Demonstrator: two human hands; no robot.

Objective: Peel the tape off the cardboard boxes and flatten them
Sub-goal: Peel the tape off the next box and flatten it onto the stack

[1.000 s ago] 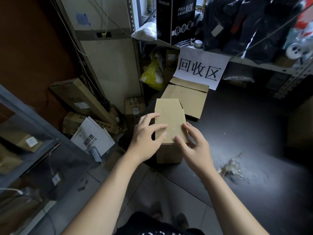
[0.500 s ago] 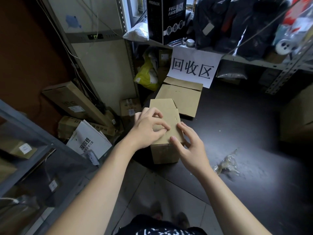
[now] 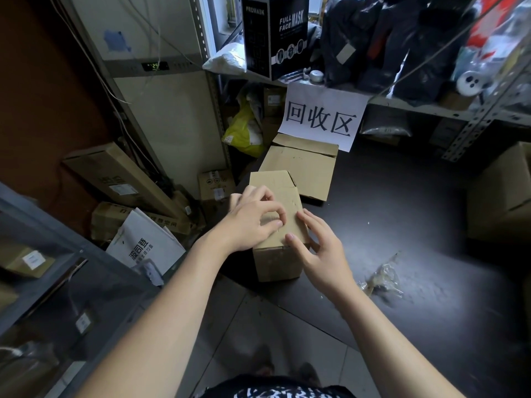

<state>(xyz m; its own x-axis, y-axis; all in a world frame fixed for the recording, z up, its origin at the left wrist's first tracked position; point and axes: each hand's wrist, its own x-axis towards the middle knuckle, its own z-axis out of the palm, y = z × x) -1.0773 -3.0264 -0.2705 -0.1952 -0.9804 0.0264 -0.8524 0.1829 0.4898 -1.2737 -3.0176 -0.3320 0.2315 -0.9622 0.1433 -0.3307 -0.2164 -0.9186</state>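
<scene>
- Small cardboard box (image 3: 275, 262) at centre of frame, on dark table (image 3: 402, 211).
- Left hand (image 3: 250, 222) atop it, fingers curled against the lid; pinch impossible to tell.
- Right hand (image 3: 324, 254) at its right edge, fingers spread.

A black mask box (image 3: 275, 38) stands on the metal shelf (image 3: 416, 106), with a white sign (image 3: 323, 117) bearing three characters hanging from the edge. A yellow bag (image 3: 244, 133) slumps underneath. Low at the left leans a white printed bag (image 3: 143, 245). Dark bundles (image 3: 373, 44), perhaps clothing, crowd the shelf.
</scene>
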